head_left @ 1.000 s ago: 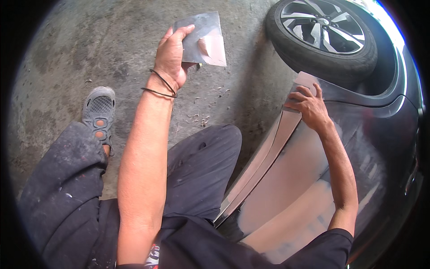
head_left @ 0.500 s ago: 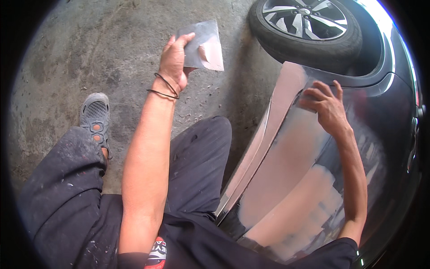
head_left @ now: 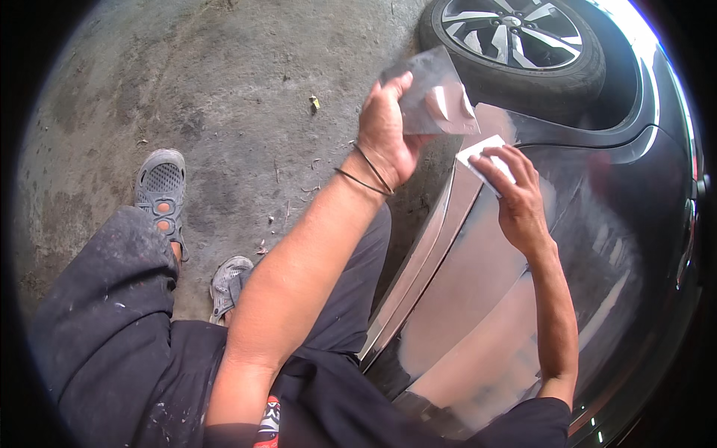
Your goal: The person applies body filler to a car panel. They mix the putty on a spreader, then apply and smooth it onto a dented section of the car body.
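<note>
Right hand (head_left: 515, 198) pinching a small white spreader (head_left: 484, 158) against the filler-coated car panel (head_left: 478, 299), left hand (head_left: 388, 131) gripping a mixing board (head_left: 429, 89) just beyond; likely loading filler, needing a steady scoop next.

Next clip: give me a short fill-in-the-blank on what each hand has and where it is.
1. The left hand holds up a flat grey metal ____ smeared with pinkish filler.
2. The right hand presses a small white spreader against the dark car's ____ panel.
3. The black tyre with its alloy wheel lies ____ both hands in the picture.

Missing words: plate; door; above
</note>
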A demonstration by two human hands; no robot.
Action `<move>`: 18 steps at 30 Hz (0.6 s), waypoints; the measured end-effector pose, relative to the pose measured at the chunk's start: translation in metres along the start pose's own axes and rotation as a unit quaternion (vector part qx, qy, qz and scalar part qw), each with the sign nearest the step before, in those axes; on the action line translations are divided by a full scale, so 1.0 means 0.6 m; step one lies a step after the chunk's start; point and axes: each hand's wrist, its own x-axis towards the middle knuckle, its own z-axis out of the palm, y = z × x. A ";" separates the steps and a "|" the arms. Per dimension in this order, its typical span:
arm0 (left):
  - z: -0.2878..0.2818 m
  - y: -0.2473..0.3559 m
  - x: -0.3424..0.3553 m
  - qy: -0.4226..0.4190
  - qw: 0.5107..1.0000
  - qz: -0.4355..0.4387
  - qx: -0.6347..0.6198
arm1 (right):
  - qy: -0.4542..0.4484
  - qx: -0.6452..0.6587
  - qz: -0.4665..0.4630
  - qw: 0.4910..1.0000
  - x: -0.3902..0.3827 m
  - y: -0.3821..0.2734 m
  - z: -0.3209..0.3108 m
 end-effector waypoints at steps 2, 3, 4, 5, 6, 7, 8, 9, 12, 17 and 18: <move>0.007 0.029 0.003 -0.023 0.997 0.054 0.043 | -0.082 -0.285 -0.043 0.954 -0.016 0.037 0.017; 0.015 0.037 0.000 0.009 0.995 0.077 0.070 | -0.099 -0.330 -0.031 0.938 -0.015 0.059 0.027; 0.007 0.043 -0.006 0.012 0.994 0.078 0.070 | -0.100 -0.327 -0.034 0.939 -0.009 0.072 0.037; 0.000 0.051 -0.009 0.015 0.992 0.090 0.084 | -0.149 -0.347 -0.066 0.924 0.001 0.083 0.044; -0.005 0.057 -0.011 0.018 0.990 0.101 0.098 | -0.197 -0.366 -0.097 0.904 0.009 0.096 0.052; -0.008 0.059 -0.009 0.020 0.990 0.101 0.096 | -0.219 -0.351 -0.096 0.906 0.014 0.110 0.062; -0.010 0.060 -0.007 0.021 0.990 0.102 0.095 | -0.219 -0.351 -0.098 0.905 0.018 0.123 0.065; -0.013 0.061 -0.006 0.029 0.989 0.101 0.103 | -0.245 -0.349 -0.095 0.900 0.022 0.133 0.067; -0.019 0.069 -0.008 0.038 0.987 0.105 0.116 | -0.273 -0.340 -0.092 0.895 0.036 0.145 0.080; -0.019 0.069 -0.008 0.028 0.985 0.111 0.126 | -0.300 -0.350 -0.075 0.884 0.056 0.143 0.080; -0.018 0.067 -0.009 0.030 0.985 0.109 0.126 | -0.305 -0.344 -0.062 0.886 0.057 0.141 0.079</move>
